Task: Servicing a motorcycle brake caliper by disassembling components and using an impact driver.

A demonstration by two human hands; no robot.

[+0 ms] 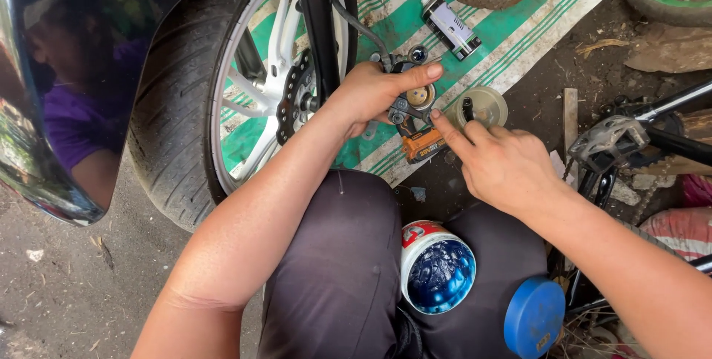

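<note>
Two hands meet at the brake caliper [411,103], just at three o'clock of the front wheel [222,92]. Our left hand [378,92] is clamped around its body; our right hand [504,162] is loosely curled, forefinger touching its lower edge. We judge it stiff, heavy metal, probably greasy; grip the solid body. An open grease tub [439,270] sits at six o'clock.
</note>
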